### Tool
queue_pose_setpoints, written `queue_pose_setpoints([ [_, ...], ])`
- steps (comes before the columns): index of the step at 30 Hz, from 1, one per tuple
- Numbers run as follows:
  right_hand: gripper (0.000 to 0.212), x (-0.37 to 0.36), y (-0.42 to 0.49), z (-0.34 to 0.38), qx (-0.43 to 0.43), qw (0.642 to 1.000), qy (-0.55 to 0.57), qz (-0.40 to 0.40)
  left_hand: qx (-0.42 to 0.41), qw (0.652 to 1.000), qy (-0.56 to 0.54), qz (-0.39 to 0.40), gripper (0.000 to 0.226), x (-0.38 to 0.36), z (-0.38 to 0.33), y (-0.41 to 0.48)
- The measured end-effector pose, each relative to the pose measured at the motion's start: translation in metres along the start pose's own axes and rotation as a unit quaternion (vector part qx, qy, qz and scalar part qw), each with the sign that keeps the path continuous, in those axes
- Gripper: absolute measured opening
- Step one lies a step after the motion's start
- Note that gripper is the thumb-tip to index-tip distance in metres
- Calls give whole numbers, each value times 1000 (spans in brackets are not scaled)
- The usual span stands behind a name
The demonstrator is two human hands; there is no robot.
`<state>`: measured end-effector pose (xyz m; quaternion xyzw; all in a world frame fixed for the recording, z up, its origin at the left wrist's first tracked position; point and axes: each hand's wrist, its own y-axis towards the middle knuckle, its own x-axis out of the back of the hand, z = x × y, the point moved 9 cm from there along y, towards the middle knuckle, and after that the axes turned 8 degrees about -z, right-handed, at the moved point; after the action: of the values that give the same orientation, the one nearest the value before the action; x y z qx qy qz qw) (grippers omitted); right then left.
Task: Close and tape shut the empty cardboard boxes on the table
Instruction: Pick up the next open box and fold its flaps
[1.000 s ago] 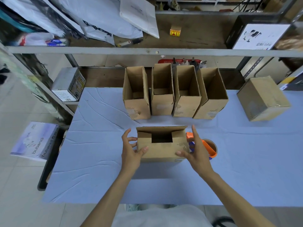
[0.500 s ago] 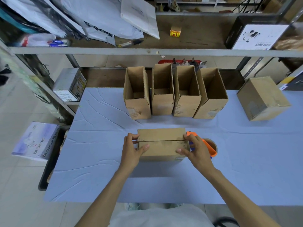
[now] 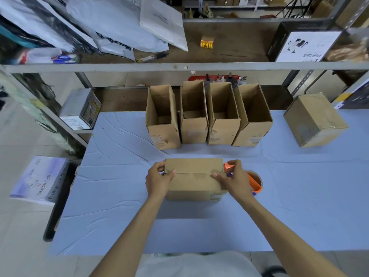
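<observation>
A small cardboard box (image 3: 193, 180) stands on the blue table cover (image 3: 111, 196) in front of me, its two top flaps folded flat and meeting at a seam. My left hand (image 3: 158, 179) grips its left end, thumb on top by the seam. On the right end my right hand (image 3: 232, 179) holds the box the same way, thumb pressing the flaps. An orange tape dispenser (image 3: 253, 181) with a brown tape roll lies just right of the box, partly hidden behind my right hand. Several open empty boxes (image 3: 207, 116) stand in a row behind.
A closed cardboard box (image 3: 314, 119) sits at the table's far right. A metal shelf rail (image 3: 179, 66) crosses above the row of boxes. A grey carton (image 3: 81, 110) sits on a low shelf at left, and a white-purple box (image 3: 40, 180) lies on the floor.
The box's top was open one second ago; both flaps have since been folded down flat, and my hands have moved in to hold the box ends with thumbs on top.
</observation>
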<state>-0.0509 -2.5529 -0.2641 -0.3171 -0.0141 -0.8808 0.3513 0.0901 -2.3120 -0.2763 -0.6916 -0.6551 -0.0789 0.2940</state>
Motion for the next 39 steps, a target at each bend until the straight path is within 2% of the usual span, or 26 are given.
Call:
queue_pose_setpoints([
  [6, 43, -7, 8, -6, -35, 999, -2, 2, -13, 1000, 16, 19, 51, -2, -1, -3],
  [13, 47, -9, 11, -9, -68, 997, 18, 32, -16, 999, 31, 27, 57, 0, 2, 0],
  [18, 51, -10, 18, -11, -86, 996, -3, 25, 19, 1000, 9, -6, 51, 3, 7, 3],
  [23, 49, -12, 22, -7, -92, 996, -11, 14, 12, 1000, 13, -14, 37, 3, 7, 2],
  [30, 46, -10, 16, -7, -60, 997, -51, -21, 10, 999, 30, -6, 35, -3, 8, -9],
  [33, 46, -10, 18, -5, -49, 996, -72, -13, 41, 999, -1, 9, 39, -5, 13, -1],
  [39, 45, -12, 19, -11, -51, 998, -34, 7, 107, 984, -132, 49, 50, -22, 32, 2],
])
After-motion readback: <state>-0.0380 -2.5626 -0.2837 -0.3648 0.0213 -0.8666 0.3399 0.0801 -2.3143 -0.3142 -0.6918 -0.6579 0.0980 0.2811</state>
